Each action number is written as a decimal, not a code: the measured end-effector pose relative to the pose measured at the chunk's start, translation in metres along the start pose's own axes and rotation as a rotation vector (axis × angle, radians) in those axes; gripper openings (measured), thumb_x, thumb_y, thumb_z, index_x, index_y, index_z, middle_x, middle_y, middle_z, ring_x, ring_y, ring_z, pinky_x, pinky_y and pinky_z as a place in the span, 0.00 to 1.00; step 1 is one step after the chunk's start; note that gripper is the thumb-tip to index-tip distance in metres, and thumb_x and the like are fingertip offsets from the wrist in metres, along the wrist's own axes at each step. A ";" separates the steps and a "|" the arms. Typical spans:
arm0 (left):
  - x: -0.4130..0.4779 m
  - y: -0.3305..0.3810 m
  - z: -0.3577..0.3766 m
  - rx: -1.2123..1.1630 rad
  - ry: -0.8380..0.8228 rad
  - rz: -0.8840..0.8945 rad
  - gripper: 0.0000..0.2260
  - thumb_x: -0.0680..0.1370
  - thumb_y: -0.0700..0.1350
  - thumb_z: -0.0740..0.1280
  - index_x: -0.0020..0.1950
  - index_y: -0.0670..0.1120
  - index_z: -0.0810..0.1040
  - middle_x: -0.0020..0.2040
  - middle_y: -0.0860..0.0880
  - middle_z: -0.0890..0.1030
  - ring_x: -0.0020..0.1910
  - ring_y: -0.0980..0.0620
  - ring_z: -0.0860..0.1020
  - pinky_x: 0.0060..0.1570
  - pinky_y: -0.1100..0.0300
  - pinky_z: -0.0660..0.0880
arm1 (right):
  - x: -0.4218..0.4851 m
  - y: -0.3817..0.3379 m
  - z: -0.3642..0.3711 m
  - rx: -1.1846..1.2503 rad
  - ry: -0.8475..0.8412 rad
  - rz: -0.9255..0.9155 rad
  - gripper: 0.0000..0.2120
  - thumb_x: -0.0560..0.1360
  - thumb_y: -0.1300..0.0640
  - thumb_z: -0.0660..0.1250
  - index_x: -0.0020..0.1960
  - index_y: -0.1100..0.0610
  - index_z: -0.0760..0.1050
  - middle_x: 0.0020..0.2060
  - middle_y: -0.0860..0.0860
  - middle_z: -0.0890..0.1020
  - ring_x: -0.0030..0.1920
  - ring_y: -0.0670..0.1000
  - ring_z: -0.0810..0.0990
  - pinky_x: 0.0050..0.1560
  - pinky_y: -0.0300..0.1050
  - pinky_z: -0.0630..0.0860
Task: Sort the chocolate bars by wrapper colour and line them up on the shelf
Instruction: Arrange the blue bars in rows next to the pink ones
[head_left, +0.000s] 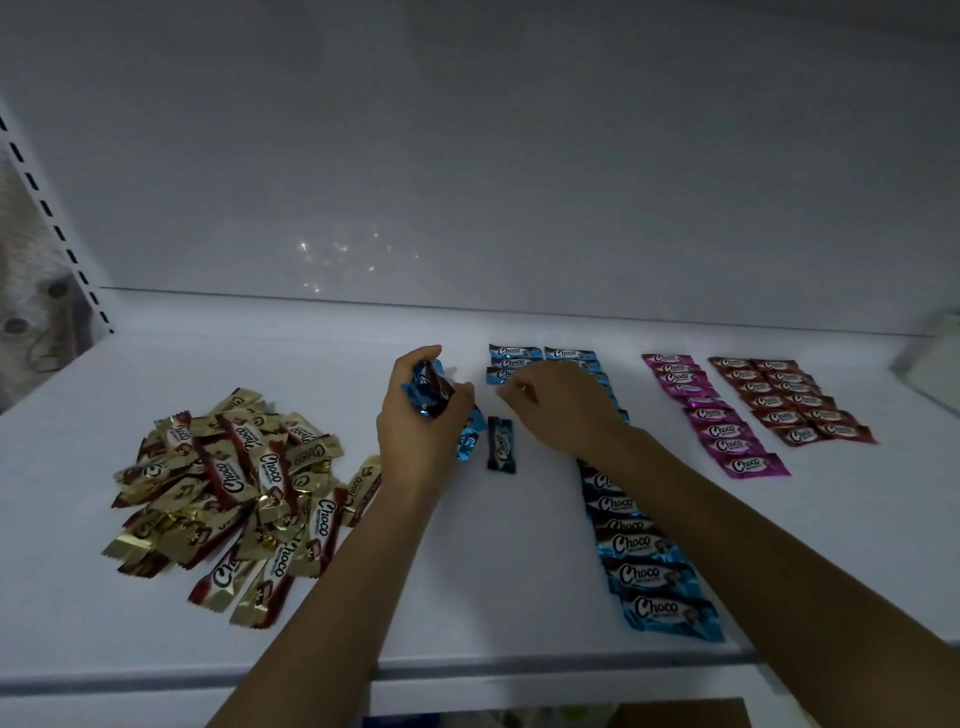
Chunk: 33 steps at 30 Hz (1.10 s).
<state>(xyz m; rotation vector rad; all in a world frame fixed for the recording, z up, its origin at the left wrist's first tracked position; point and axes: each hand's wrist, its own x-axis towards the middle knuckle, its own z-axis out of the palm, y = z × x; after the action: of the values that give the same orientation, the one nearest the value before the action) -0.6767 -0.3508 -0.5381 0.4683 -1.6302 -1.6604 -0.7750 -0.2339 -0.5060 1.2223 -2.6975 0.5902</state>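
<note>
while the left hand (420, 434) clamps its fingers round a bunch of blue bars (430, 397) above the shelf (260, 364), the right hand (563, 410) hovers over the blue rows (649, 571); whether its fingers grip anything i cannot tell.

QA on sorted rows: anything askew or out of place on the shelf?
One blue foil-wrapped chocolate bar lies apart, turned lengthwise against the crosswise blue rows. The gold-and-red wrapped bars sit in a loose heap at left.

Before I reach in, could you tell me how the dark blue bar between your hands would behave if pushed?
The dark blue bar lies flat on the smooth shelf, so it would probably slide, not roll. Its glossy wrapper looks slippery to pinch. Small and thin, it seems light, so a nudge may spin it.
</note>
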 end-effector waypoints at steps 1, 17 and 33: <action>0.000 0.000 0.000 0.007 0.004 0.003 0.17 0.75 0.38 0.70 0.54 0.59 0.72 0.43 0.57 0.78 0.38 0.62 0.79 0.43 0.58 0.78 | -0.001 0.003 -0.002 0.037 -0.015 -0.022 0.08 0.79 0.55 0.61 0.47 0.56 0.78 0.37 0.47 0.77 0.36 0.46 0.73 0.40 0.40 0.68; 0.001 0.001 0.000 -0.013 0.014 -0.025 0.18 0.74 0.38 0.70 0.53 0.60 0.73 0.47 0.54 0.79 0.45 0.50 0.81 0.47 0.50 0.80 | -0.022 -0.004 0.013 -0.339 -0.093 -0.202 0.29 0.77 0.42 0.45 0.61 0.56 0.77 0.52 0.54 0.77 0.52 0.53 0.75 0.49 0.47 0.69; 0.000 -0.002 0.000 -0.016 0.005 -0.004 0.18 0.74 0.38 0.70 0.54 0.60 0.73 0.46 0.52 0.80 0.43 0.51 0.81 0.45 0.51 0.80 | -0.003 -0.019 0.018 -0.426 -0.129 0.054 0.22 0.80 0.47 0.52 0.71 0.56 0.65 0.68 0.57 0.67 0.69 0.57 0.62 0.68 0.53 0.59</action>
<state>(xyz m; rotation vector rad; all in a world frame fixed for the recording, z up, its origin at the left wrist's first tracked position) -0.6770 -0.3508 -0.5400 0.4685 -1.6124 -1.6726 -0.7577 -0.2505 -0.5171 1.1037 -2.7631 -0.0664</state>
